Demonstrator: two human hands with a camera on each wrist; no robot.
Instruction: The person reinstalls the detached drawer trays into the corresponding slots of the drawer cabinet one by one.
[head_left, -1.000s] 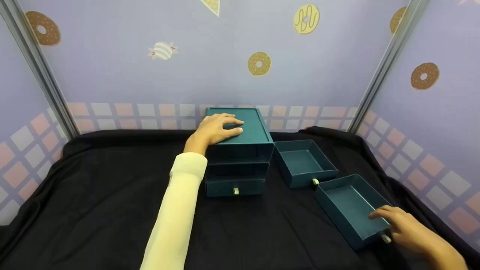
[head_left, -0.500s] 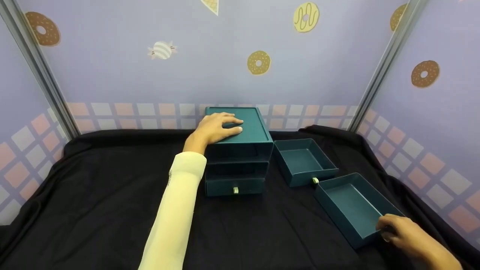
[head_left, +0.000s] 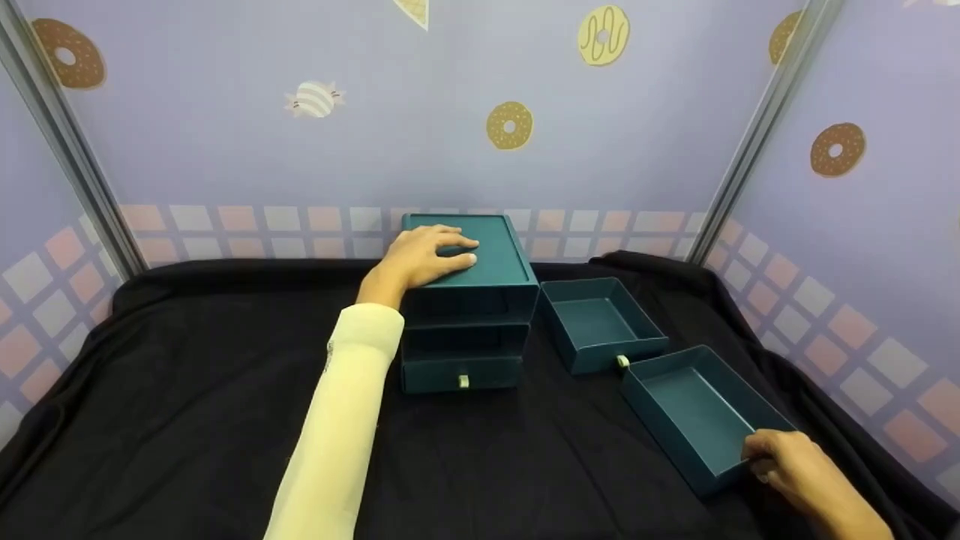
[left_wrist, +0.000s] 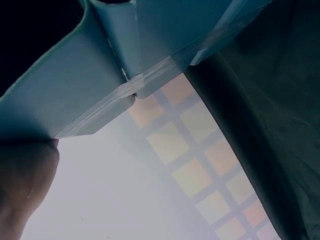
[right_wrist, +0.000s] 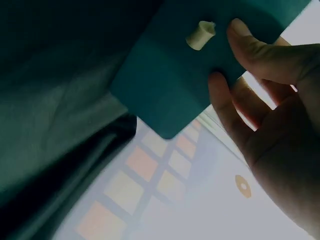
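Near drawer (head_left: 694, 401), head view: lies outside the cabinet (head_left: 495, 251), to its right on the black cloth (head_left: 525, 465), the far drawer (head_left: 598, 324) just beyond it.
Right hand (head_left: 795, 472), head view: fingers curled over the near drawer's front rim, gripping it.
Left hand (head_left: 420, 259), head view: rests on the cabinet's top with relaxed, spread fingers, grasping nothing.
Cabinet, head view: bottom drawer (head_left: 431, 375) in place; both upper slots (head_left: 461, 341) lack drawers, so two drawers stand out and one in.
Clear tape (left_wrist: 142, 77), left wrist view: crosses the blue-green panels; the hand shows only in part, its grip impossible to tell.
Knob (right_wrist: 200, 35), right wrist view: beside the thumb, apart from it; thumb and fingers pinch the panel edge.
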